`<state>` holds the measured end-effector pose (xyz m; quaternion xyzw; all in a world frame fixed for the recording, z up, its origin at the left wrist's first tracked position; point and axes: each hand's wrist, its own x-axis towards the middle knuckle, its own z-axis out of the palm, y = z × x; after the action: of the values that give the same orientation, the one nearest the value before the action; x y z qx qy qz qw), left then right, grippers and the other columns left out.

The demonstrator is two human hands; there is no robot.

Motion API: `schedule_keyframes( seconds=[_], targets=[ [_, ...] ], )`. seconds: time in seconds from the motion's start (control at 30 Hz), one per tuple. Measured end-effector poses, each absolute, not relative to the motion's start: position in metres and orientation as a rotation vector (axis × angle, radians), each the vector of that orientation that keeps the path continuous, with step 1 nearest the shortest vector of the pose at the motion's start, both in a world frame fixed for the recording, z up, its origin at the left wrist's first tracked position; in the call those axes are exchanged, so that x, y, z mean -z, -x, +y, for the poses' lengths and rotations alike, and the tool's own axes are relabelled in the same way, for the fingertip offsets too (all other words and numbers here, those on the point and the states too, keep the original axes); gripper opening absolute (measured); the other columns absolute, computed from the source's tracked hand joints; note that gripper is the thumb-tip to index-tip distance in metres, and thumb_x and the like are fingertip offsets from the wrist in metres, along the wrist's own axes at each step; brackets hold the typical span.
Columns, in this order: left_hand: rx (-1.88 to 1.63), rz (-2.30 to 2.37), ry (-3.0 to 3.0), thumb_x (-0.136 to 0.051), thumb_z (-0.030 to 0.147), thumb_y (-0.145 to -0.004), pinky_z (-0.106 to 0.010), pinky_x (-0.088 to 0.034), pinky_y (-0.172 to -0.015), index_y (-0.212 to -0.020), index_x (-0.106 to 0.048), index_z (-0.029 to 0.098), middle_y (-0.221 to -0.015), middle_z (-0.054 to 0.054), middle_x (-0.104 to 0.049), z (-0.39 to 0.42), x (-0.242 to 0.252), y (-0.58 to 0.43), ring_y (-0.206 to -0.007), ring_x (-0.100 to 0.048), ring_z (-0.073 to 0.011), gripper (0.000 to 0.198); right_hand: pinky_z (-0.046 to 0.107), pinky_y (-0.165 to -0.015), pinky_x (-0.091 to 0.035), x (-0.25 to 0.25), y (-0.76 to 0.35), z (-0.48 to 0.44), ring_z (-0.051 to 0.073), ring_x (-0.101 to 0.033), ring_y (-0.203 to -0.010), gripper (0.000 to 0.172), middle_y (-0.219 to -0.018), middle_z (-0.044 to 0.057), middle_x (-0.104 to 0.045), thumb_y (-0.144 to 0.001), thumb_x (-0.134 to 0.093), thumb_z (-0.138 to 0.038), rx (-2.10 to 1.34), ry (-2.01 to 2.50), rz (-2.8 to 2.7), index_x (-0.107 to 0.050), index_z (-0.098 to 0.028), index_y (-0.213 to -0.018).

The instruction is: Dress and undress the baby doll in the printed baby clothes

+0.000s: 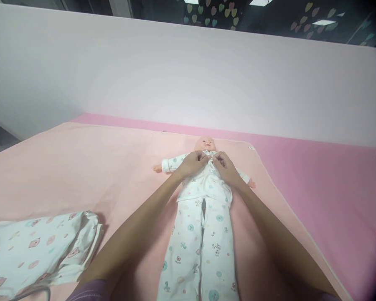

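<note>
A baby doll (206,144) lies on its back with its arms spread, dressed in a white patterned pajama top (203,184) and matching pajama pants (217,246). My left hand (194,162) and my right hand (224,165) meet at the front of the top, just below the doll's chin. The fingers of both hands are closed in a pinch on the top's front opening near the collar. Whatever small fastening lies between the fingertips is hidden. Below my hands the top hangs down over the waist of the pants.
Pale pink sheet (128,167) lies under the doll, over a brighter pink mat (316,179). A folded white cloth with a pig print (34,251) sits at the lower left, a grey curved loop (40,288) by it. Behind rises a white wall (188,79).
</note>
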<state>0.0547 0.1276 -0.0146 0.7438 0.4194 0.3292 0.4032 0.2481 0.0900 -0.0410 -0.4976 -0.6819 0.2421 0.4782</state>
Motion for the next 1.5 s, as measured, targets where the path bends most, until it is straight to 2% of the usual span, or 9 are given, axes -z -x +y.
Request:
schedule_keyframes(
  seconds=[0.2, 0.3, 0.43, 0.63, 0.93, 1.13, 1.23, 1.37, 1.5],
  targets=[
    [-0.835, 1.112, -1.917, -0.057, 0.053, -0.099, -0.029, -0.032, -0.065, -0.078, -0.047, 0.021, -0.073, 0.003, -0.045, 0.121, 0.012, -0.055, -0.068, -0.041, -0.0144, 0.039, 0.030, -0.070, -0.043, 0.048, -0.250, 0.094, 0.017, -0.046, -0.074, 0.035, -0.085, -0.001, -0.051, -0.101, -0.057, -0.059, -0.788, 1.207, -1.565, -0.057, -0.025, -0.093],
    [-0.823, 1.129, -1.910, -0.062, 0.054, -0.097, -0.029, -0.034, -0.065, -0.089, -0.055, 0.022, -0.077, 0.003, -0.050, 0.116, 0.008, -0.053, -0.069, -0.046, -0.0147, 0.033, 0.030, -0.072, -0.044, 0.049, -0.252, 0.096, 0.017, -0.049, -0.077, 0.036, -0.088, -0.001, -0.055, -0.099, -0.058, -0.060, -0.805, 1.212, -1.548, -0.058, -0.025, -0.094],
    [-0.777, 1.075, -1.892, -0.071, 0.058, -0.090, -0.027, -0.036, -0.065, -0.101, -0.060, 0.023, -0.084, 0.003, -0.051, 0.117, 0.006, -0.049, -0.072, -0.047, -0.0145, 0.038, 0.030, -0.071, -0.044, 0.049, -0.254, 0.097, 0.017, -0.050, -0.077, 0.037, -0.088, -0.001, -0.056, -0.098, -0.058, -0.062, -0.817, 1.237, -1.557, -0.059, -0.025, -0.095],
    [-0.740, 1.032, -1.863, -0.074, 0.042, -0.086, -0.027, -0.038, -0.067, -0.104, -0.067, 0.022, -0.086, 0.002, -0.050, 0.127, 0.009, -0.047, -0.074, -0.048, -0.0142, 0.027, 0.032, -0.069, -0.041, 0.046, -0.258, 0.093, 0.018, -0.047, -0.072, 0.036, -0.082, -0.001, -0.055, -0.102, -0.055, -0.061, -0.630, 1.265, -1.673, -0.061, -0.026, -0.095],
    [-0.752, 1.064, -1.816, -0.073, 0.039, -0.084, -0.027, -0.034, -0.062, -0.098, -0.070, 0.021, -0.078, 0.003, -0.049, 0.127, 0.008, -0.049, -0.068, -0.045, -0.0132, 0.023, 0.033, -0.075, -0.048, 0.035, -0.263, 0.087, 0.018, -0.054, -0.079, 0.030, -0.093, 0.001, -0.065, -0.098, -0.062, -0.056, -0.724, 1.252, -1.722, -0.065, -0.026, -0.103],
    [-0.864, 1.259, -1.827, -0.070, 0.045, -0.092, -0.028, -0.039, -0.065, -0.107, -0.064, 0.023, -0.080, 0.002, -0.059, 0.127, 0.010, -0.054, -0.072, -0.055, -0.0162, 0.027, 0.036, -0.081, -0.052, 0.031, -0.271, 0.098, 0.022, -0.061, -0.097, 0.029, -0.117, 0.007, -0.067, -0.097, -0.063, -0.051, -0.502, 1.272, -1.737, -0.067, -0.025, -0.109],
    [-0.965, 1.325, -1.965, -0.068, 0.040, -0.096, -0.029, -0.043, -0.072, -0.115, -0.061, 0.025, -0.092, -0.001, -0.067, 0.135, 0.009, -0.053, -0.080, -0.062, -0.0181, 0.025, 0.038, -0.082, -0.053, 0.025, -0.277, 0.115, 0.024, -0.061, -0.105, 0.036, -0.129, 0.011, -0.066, -0.096, -0.066, -0.049, -0.427, 1.326, -1.741, -0.064, -0.023, -0.120],
    [-0.966, 1.251, -2.171, -0.062, 0.035, -0.100, -0.032, -0.046, -0.081, -0.112, -0.068, 0.027, -0.110, -0.004, -0.070, 0.148, 0.008, -0.050, -0.090, -0.065, -0.0200, 0.015, 0.038, -0.084, -0.053, 0.019, -0.287, 0.135, 0.022, -0.064, -0.094, 0.038, -0.116, 0.008, -0.073, -0.091, -0.072, -0.046, -0.581, 1.371, -1.812, -0.065, -0.022, -0.120],
    [-0.941, 1.243, -2.260, -0.061, 0.033, -0.101, -0.033, -0.046, -0.084, -0.110, -0.072, 0.027, -0.108, -0.005, -0.070, 0.154, 0.009, -0.052, -0.094, -0.065, -0.0226, 0.015, 0.037, -0.084, -0.050, 0.018, -0.293, 0.139, 0.022, -0.061, -0.091, 0.028, -0.106, 0.004, -0.075, -0.094, -0.067, -0.047, -0.621, 1.362, -1.907, -0.073, -0.024, -0.110]
  ],
)
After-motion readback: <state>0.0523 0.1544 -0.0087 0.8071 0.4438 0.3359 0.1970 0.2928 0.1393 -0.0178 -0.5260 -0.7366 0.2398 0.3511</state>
